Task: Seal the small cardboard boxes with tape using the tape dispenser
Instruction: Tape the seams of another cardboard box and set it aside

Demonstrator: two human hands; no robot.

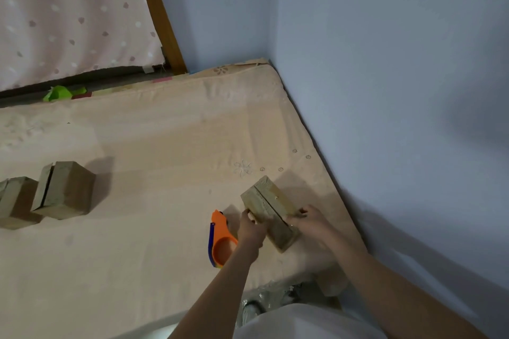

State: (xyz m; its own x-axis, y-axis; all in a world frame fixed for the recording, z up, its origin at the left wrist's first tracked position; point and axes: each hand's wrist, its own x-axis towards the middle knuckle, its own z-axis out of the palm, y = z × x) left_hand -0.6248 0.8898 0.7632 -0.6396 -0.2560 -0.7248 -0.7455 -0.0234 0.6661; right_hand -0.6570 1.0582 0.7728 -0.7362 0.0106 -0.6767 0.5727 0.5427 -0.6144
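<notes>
A pale blue wall (385, 63) fills the right and upper part of the view, and beside it, at the upper left, hangs a pink spotted curtain (68, 14) next to a brown wooden post (162, 16). Below them lies a beige mattress (137, 146) with faint flower prints, which reaches to the corner of the wall. On its left part stand two small cardboard boxes, one (64, 190) upright with a dark slit between its flaps, and another (16, 202) just beside it, cut by the edge of the view. Near the right edge of the mattress, a third cardboard box (268, 210) is held between both hands, tilted, with its open seam turned upward. The left hand (252, 228) grips the left side of this box with curled fingers, and the right hand (309, 221) grips the right side in the same way (the fingertips are partly hidden, so how tight the hold is I cannot say). Just left of the left hand, the orange and blue tape dispenser (220, 239) lies on the mattress, touched by no hand. Far behind, at the mattress edge, is a small green scrap (59, 93).
</notes>
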